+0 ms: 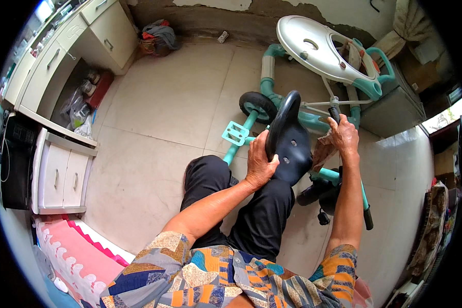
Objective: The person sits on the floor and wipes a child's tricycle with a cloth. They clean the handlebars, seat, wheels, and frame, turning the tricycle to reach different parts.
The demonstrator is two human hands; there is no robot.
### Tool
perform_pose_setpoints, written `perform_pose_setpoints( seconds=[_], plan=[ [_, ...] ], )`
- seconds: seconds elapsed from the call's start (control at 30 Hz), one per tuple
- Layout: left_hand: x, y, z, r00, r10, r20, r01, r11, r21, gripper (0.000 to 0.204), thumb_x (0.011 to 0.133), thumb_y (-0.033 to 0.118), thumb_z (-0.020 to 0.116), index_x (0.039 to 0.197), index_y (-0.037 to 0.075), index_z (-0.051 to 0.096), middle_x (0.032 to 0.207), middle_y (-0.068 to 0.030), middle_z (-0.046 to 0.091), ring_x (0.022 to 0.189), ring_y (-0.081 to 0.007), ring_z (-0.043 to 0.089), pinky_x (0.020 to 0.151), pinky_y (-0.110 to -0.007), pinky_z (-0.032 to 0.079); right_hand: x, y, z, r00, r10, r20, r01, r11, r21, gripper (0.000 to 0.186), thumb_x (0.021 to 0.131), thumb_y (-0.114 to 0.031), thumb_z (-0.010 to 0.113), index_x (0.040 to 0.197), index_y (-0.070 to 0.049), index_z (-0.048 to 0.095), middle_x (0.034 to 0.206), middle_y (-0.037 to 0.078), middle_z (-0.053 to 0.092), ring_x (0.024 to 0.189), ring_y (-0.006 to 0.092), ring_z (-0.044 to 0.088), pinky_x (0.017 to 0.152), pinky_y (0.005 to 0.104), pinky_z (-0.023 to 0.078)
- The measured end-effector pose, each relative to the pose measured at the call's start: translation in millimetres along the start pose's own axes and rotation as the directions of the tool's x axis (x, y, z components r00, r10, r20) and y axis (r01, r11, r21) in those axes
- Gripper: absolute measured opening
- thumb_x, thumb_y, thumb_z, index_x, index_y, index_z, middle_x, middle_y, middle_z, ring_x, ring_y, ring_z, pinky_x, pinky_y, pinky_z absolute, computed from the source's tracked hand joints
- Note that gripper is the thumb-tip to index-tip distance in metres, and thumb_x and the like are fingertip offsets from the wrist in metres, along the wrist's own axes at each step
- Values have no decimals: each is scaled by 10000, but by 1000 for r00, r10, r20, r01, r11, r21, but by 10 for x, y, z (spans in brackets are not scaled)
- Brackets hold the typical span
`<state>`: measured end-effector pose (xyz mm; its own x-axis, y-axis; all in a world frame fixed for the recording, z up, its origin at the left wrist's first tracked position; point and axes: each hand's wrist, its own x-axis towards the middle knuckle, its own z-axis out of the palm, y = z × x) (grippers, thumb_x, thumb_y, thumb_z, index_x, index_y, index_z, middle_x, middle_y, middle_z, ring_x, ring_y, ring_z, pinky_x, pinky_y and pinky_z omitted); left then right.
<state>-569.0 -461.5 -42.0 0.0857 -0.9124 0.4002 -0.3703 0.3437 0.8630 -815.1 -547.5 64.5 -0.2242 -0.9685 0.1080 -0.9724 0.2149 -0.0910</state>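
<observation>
A black moulded seat (288, 141) with two metal fittings stands tilted over my right thigh. My left hand (260, 160) is closed on its left edge, thumb across the near side. To the right of the seat, my right hand (344, 134) is closed on a crumpled brownish rag (323, 152), which hangs below the fingers. A short black grip (334, 114) sticks up at those fingers; whether the hand grasps it too, I cannot tell. The teal tricycle frame (315, 122) lies around the seat, with a black wheel (258, 107) and a teal pedal (235, 133) on the left.
A white walker tray (318, 49) with teal parts stands beyond the frame. Black handlebar parts (321, 194) lie by my right knee. On the left are a white desk (69, 38), a small cabinet (61, 172) and a pink bedspread (72, 251). A cloth bundle (159, 38) lies by the far wall.
</observation>
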Motion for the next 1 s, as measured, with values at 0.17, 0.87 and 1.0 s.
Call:
perform_pose_setpoints(
  seconds=[0.17, 0.87, 1.0],
  plan=[
    [-14, -11, 21, 1000, -12, 17, 12, 1000, -10, 817, 691, 33, 684, 1432, 37, 339, 1346, -179, 471, 1195, -391, 450, 1056, -461, 353, -69, 87, -54, 997, -72, -13, 73, 991, 111, 530, 889, -459, 638, 1267, -98, 553, 1005, 236, 692, 930, 435, 668, 787, 521, 527],
    [-12, -134, 11, 995, 98, 20, -99, 995, 20, 844, 712, 107, 686, 1457, 27, 296, 1311, -228, 460, 1183, -414, 453, 1054, -472, 361, -2021, 1242, -520, 989, -101, -108, 97, 995, -38, 427, 955, -274, 572, 1361, -156, 505, 1077, 137, 604, 948, 354, 613, 768, 455, 513],
    [-9, -144, 6, 996, 81, 41, -81, 997, -10, 818, 705, 64, 671, 1438, 18, 311, 1335, -205, 461, 1194, -398, 445, 1065, -470, 345, -2280, 1400, -416, 972, -68, -226, 89, 993, 80, 357, 993, -265, 528, 1328, -144, 542, 1068, 127, 603, 909, 343, 628, 741, 446, 520]
  ],
)
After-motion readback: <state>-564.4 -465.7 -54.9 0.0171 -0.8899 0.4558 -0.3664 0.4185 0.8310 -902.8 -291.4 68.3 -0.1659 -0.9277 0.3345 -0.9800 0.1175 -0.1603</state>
